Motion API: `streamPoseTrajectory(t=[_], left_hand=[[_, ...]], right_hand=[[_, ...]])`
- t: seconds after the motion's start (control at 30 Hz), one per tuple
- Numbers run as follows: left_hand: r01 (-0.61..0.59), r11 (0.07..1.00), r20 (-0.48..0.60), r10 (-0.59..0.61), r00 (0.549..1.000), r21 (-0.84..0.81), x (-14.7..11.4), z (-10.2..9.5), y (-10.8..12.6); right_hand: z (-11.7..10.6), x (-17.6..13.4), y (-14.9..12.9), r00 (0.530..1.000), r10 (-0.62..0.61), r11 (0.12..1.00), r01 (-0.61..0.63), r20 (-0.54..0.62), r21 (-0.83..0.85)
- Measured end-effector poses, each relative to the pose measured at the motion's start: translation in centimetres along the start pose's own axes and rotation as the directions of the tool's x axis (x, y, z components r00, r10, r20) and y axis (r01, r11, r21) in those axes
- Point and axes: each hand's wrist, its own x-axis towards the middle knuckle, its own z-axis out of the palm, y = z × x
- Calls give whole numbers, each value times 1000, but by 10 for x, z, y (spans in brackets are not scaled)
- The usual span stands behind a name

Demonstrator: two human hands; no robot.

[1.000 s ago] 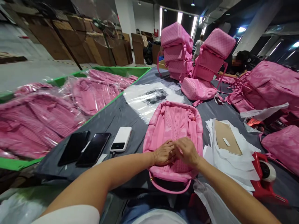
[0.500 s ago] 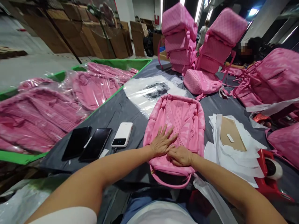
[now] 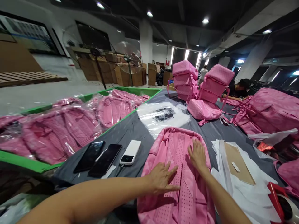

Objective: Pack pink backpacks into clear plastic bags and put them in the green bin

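Right now a pink backpack (image 3: 183, 183) lies on the dark-covered surface (image 3: 127, 132), straight in front of the person, with its strapped, perforated back panel facing up and its near end cut off from my view. The left hand (image 3: 161, 179) is spread over the left half of that panel, thumb and fingers fanned apart; I can't tell whether the palm touches the cloth. Farther up, the right hand (image 3: 198, 154) reaches to the right-hand strap area with its fingers loosely parted and slightly bent.

Just beyond the backpack lies a clear-and-white plastic bag (image 3: 163, 113) with a black print. Off to the left sit a white power bank (image 3: 133, 149) with a cable and 2 dark phones (image 3: 105, 160). On the right, white sheets (image 3: 252, 196) carry a brown card (image 3: 240, 168), near a red tape dispenser (image 3: 275, 199).

Behind, pink bags rise in 2 leaning stacks (image 3: 185, 79). Left of the surface, a green-edged bin (image 3: 30, 163) holds plastic-wrapped pink backpacks (image 3: 60, 133).
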Motion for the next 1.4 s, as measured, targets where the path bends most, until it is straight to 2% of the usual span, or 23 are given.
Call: streamPoseTrajectory(t=[0.07,0.13,0.2,0.27,0.33,0.4,0.47,0.53,0.6,0.7,0.8,0.87,0.9,0.97,1.1,1.2,1.3,1.4], left_hand=[[20,1000,-82,-18,996,19,27,-21,-2],[53,999,-206,-51,977,3,56,-30,-6],[86,994,-295,-103,950,-69,81,-25,-12],[108,975,-290,-162,943,-193,95,-12,-18],[104,948,-260,-186,948,-300,100,1,-22],[59,929,-271,-166,948,-365,99,7,-25],[14,914,-302,-148,942,-406,95,9,-26],[-14,902,-336,-146,931,-431,95,12,-28],[-33,896,-363,-146,920,-443,101,19,-32],[-20,888,-366,-168,915,-460,119,38,-38],[69,862,-346,-273,897,-501,132,53,-41],[51,863,-350,-258,901,-503,131,55,-40],[18,869,-359,-224,906,-495,128,52,-39],[-41,872,-382,-171,908,-488,120,45,-37],[-63,856,-409,-179,895,-512,110,34,-35],[-89,839,-409,-166,897,-537,113,33,-38],[-124,820,-385,-124,914,-558,117,33,-44],[-124,830,-394,-122,911,-543,118,33,-48]], right_hand=[[23,-2,0,991,26,997,-17,129,-70],[43,-12,6,982,0,995,19,188,-100],[52,-19,19,984,-32,995,49,177,-88],[48,-11,36,985,-68,996,76,158,-50],[33,16,45,988,-54,998,57,144,-16],[16,59,41,993,-17,1000,16,117,10],[8,110,21,992,-47,998,40,120,55],[14,159,-7,974,-131,987,110,187,119],[37,202,-34,935,-198,973,151,295,175],[88,245,-60,855,-240,963,150,460,224],[137,264,-65,756,-250,960,112,605,257],[159,268,-60,708,-255,957,88,659,276],[165,269,-57,698,-257,955,77,668,286],[170,271,-51,722,-243,954,58,648,294],[158,272,-46,880,-146,966,28,451,258],[141,274,-49,959,-92,973,29,267,230],[119,275,-53,987,-109,971,79,122,224],[84,268,-56,974,-222,951,209,35,227]])
